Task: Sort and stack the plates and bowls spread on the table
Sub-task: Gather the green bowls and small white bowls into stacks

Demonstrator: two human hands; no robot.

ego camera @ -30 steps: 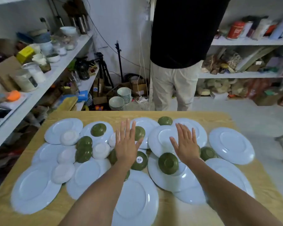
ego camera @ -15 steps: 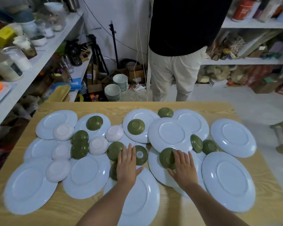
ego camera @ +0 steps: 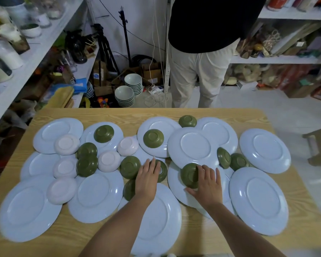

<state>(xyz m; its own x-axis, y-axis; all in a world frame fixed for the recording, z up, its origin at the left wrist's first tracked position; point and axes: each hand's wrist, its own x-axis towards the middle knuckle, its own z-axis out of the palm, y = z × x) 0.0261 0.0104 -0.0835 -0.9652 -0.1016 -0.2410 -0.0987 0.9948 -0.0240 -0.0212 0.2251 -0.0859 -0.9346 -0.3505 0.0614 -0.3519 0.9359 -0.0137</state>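
Note:
Several pale blue plates, such as the one [ego camera: 195,147] at centre, overlap across the wooden table [ego camera: 119,113]. Upside-down green bowls and pink bowls [ego camera: 108,160] lie scattered on them. My left hand [ego camera: 146,180] rests flat, fingers apart, over the left side of an upturned green bowl [ego camera: 162,171], with another green bowl [ego camera: 129,190] by the wrist. My right hand [ego camera: 207,184] grips a second upturned green bowl [ego camera: 189,174] that sits on a plate, fingers on its right side and thumb at its near rim.
A person in a black top and beige trousers [ego camera: 202,71] stands at the table's far edge. Stacks of pale bowls [ego camera: 125,95] sit on the floor behind. Cluttered shelves [ego camera: 26,52] line the left, and a wooden stool [ego camera: 319,145] stands at right.
Both hands have pulled back from the far plates and dropped onto the near green bowls. The right hand has closed on its bowl. The view has tilted downward.

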